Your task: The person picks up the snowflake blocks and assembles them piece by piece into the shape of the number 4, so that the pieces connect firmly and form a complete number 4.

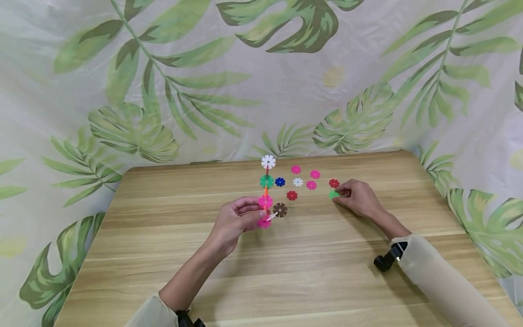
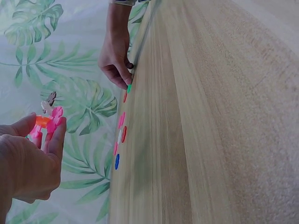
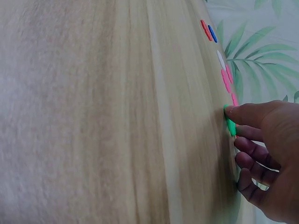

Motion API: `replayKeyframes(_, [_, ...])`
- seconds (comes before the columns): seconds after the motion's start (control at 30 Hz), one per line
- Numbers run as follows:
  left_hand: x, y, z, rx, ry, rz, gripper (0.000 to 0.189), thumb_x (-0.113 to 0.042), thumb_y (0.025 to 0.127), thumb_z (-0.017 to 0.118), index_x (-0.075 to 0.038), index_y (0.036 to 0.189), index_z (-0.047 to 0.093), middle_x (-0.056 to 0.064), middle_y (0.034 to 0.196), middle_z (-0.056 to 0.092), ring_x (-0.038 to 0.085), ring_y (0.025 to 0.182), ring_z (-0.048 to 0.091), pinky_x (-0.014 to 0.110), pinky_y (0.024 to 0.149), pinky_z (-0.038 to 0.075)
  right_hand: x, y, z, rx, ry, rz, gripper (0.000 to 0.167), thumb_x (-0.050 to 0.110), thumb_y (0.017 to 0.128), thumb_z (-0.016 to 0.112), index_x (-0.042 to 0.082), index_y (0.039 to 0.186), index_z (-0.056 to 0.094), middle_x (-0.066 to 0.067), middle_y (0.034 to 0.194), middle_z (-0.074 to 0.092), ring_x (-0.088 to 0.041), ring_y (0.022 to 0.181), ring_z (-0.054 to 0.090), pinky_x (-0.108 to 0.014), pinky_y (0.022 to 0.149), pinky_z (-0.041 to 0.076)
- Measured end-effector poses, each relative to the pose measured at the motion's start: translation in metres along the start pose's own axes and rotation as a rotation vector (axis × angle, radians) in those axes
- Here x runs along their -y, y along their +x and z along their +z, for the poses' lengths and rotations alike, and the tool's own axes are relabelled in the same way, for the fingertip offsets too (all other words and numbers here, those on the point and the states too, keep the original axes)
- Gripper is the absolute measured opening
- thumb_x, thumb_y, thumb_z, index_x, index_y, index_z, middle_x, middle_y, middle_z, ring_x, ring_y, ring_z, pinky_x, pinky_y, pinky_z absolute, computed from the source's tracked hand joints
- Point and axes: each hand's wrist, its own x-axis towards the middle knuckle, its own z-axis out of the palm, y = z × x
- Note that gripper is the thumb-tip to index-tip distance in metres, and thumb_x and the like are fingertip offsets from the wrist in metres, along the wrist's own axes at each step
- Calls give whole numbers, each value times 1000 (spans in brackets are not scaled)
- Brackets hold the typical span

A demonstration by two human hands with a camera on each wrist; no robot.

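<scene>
In the head view my left hand (image 1: 236, 222) pinches a chain of interlocked, notched plastic discs between thumb and fingers. Pink discs (image 1: 265, 201) sit by the fingertips, and a brown disc (image 1: 279, 210) sticks out to the right on a white one. Farther up the chain come an orange disc, a teal disc (image 1: 266, 181) and, at the top, a white disc (image 1: 268, 161). The left wrist view shows this hand (image 2: 32, 163) raised above table level. My right hand (image 1: 359, 198) pinches a bright green disc (image 3: 229, 120) by its edge, low at the tabletop.
Loose discs lie on the wooden table (image 1: 171, 254) between the hands: blue (image 1: 279, 182), white (image 1: 298, 182), red (image 1: 292, 195) and several pink (image 1: 296, 169). Another red disc (image 1: 334, 183) lies just beyond the green one. Behind the table hangs a leaf-patterned cloth (image 1: 286, 91).
</scene>
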Motion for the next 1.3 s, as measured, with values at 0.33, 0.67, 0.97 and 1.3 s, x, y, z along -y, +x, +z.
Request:
replayKeyframes(0.33, [1,0,0,5,6,0,34,7,93,76,3,126,69,13,112,74,21,96,77,36,85,65,0,0,0,-9,22,9,27,15,89,88,-1,108,79,-12,95,73,-23,85,67,-34,75,54])
replayKeyframes(0.67, [1,2,2,-1,19,-2,34,5,93,77,1,126,69,13,113,74,21,97,76,36,84,65,0,-6,-1,-60,113,21,24,8,88,88,-2,106,76,-13,93,76,-24,83,71,-21,70,55])
replayKeyframes(0.97, [1,1,3,2,19,2,33,4,94,77,1,126,69,14,113,74,24,98,77,39,84,66,-2,-8,1,-115,170,16,15,2,90,83,-1,103,76,-14,91,77,-24,80,72,-15,67,55])
replayKeyframes(1.3, [1,1,5,-9,16,6,33,4,93,77,2,125,69,11,107,74,21,93,78,36,80,66,19,-13,0,-95,319,17,15,1,93,81,1,107,76,-13,98,77,-26,87,73,-16,73,58])
